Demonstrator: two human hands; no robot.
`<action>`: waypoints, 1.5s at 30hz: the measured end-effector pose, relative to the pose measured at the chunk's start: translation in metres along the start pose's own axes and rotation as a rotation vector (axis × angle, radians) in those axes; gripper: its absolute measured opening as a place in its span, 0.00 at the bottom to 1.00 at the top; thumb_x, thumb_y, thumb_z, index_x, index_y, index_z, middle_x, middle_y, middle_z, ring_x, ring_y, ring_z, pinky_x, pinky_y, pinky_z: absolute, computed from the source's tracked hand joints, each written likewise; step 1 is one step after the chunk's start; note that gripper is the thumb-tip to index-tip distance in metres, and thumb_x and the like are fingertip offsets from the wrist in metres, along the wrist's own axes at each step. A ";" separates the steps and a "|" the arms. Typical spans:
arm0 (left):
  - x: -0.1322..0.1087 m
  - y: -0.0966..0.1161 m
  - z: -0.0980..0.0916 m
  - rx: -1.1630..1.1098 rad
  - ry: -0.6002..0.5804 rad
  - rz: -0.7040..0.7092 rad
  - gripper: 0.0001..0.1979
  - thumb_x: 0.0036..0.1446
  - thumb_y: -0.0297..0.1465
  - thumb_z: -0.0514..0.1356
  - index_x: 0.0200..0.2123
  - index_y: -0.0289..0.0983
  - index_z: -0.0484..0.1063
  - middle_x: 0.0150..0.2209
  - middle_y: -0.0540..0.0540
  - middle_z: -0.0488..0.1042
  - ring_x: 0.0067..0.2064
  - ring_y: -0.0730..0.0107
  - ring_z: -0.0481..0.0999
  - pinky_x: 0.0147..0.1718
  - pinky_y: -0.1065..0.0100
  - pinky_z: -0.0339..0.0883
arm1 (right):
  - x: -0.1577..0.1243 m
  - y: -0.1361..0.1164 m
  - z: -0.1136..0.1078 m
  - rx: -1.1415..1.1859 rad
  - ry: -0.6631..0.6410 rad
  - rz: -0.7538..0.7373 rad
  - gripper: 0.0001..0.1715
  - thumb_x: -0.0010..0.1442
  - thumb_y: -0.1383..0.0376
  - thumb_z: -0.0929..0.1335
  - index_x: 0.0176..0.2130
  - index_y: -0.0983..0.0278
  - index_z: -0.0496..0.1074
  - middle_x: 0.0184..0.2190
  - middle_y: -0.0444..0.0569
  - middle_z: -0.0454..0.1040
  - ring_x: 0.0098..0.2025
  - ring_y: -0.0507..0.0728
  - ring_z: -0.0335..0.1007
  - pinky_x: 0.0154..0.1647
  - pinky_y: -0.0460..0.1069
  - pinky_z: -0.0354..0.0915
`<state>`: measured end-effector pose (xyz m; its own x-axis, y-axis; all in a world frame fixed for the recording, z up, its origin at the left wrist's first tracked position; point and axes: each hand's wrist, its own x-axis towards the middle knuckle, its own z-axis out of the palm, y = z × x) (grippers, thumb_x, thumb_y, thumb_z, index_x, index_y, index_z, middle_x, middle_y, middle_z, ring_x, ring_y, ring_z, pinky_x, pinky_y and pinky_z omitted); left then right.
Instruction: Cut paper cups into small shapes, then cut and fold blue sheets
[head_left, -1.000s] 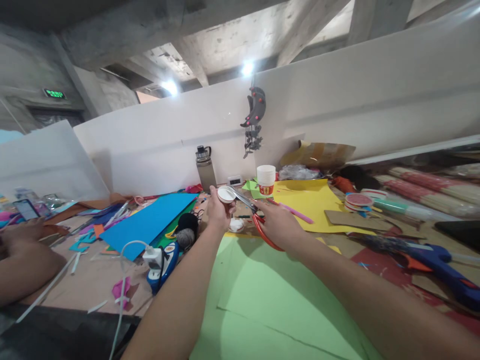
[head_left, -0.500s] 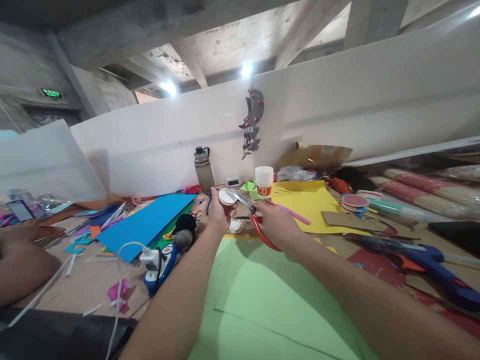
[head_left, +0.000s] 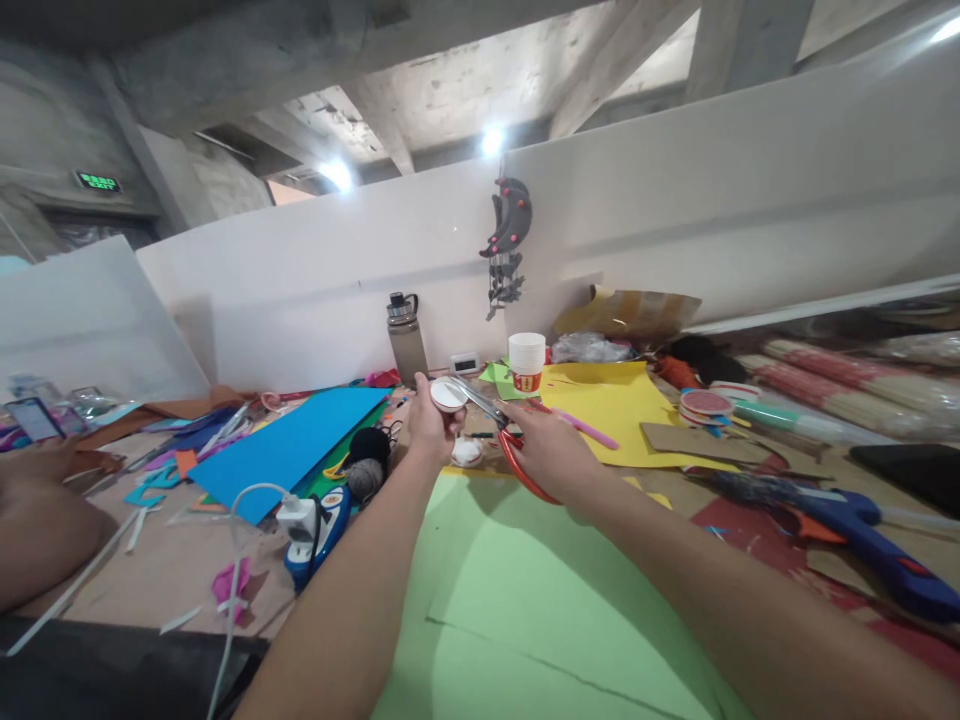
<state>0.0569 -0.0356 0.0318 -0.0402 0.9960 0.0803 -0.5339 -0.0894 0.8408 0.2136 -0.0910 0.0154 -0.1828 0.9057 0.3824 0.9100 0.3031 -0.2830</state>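
Note:
Near the middle of the table my left hand [head_left: 430,425] grips a small round white piece [head_left: 448,394], which looks like the cut-off bottom of a paper cup. My right hand [head_left: 551,445] is closed round the red handles of a pair of scissors [head_left: 489,407]. The blades point left and reach the edge of the white piece; whether they are cutting it I cannot tell. Below my hands lies another small white round piece [head_left: 468,453] with a red rim. Under both forearms is a sheet of light green paper [head_left: 525,580].
Behind my hands stand stacked paper cups [head_left: 527,362] and a bottle [head_left: 407,340]. Yellow paper [head_left: 600,395] and a blue glue gun [head_left: 847,510] lie right. Left are blue paper [head_left: 292,440], a power strip [head_left: 319,535] with a white cable, and another person's arm [head_left: 45,520].
My left hand has shifted slightly left with the white piece. The scissors have moved slightly left with it. The view has tilted a little.

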 end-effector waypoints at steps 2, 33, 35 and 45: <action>-0.002 -0.001 0.002 0.016 -0.035 -0.046 0.28 0.58 0.55 0.49 0.27 0.35 0.65 0.15 0.51 0.64 0.13 0.79 0.61 0.10 0.79 0.43 | 0.000 0.001 0.001 0.014 0.005 0.006 0.25 0.63 0.59 0.61 0.58 0.58 0.65 0.47 0.54 0.76 0.46 0.61 0.72 0.40 0.50 0.61; -0.001 -0.004 0.002 -0.018 -0.066 -0.060 0.25 0.57 0.53 0.53 0.30 0.35 0.67 0.17 0.51 0.65 0.15 0.77 0.63 0.11 0.77 0.49 | -0.001 0.001 -0.001 -0.007 0.005 0.021 0.22 0.63 0.61 0.60 0.56 0.61 0.65 0.46 0.56 0.76 0.46 0.62 0.72 0.41 0.51 0.61; -0.002 -0.003 0.002 -0.021 -0.077 -0.078 0.25 0.58 0.53 0.52 0.30 0.35 0.67 0.17 0.51 0.65 0.15 0.77 0.63 0.11 0.77 0.49 | -0.001 0.000 -0.001 -0.015 -0.008 0.023 0.23 0.63 0.61 0.60 0.56 0.60 0.66 0.45 0.56 0.76 0.45 0.62 0.72 0.40 0.51 0.61; -0.002 0.000 0.002 0.010 -0.044 -0.101 0.29 0.57 0.56 0.49 0.30 0.34 0.69 0.16 0.48 0.67 0.14 0.78 0.61 0.10 0.78 0.47 | 0.000 -0.002 -0.003 -0.061 -0.034 0.023 0.25 0.63 0.61 0.60 0.59 0.59 0.64 0.44 0.55 0.77 0.42 0.62 0.73 0.37 0.50 0.61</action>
<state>0.0587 -0.0373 0.0332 0.0507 0.9986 0.0182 -0.5251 0.0112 0.8509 0.2128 -0.0926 0.0188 -0.1732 0.9221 0.3461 0.9349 0.2644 -0.2367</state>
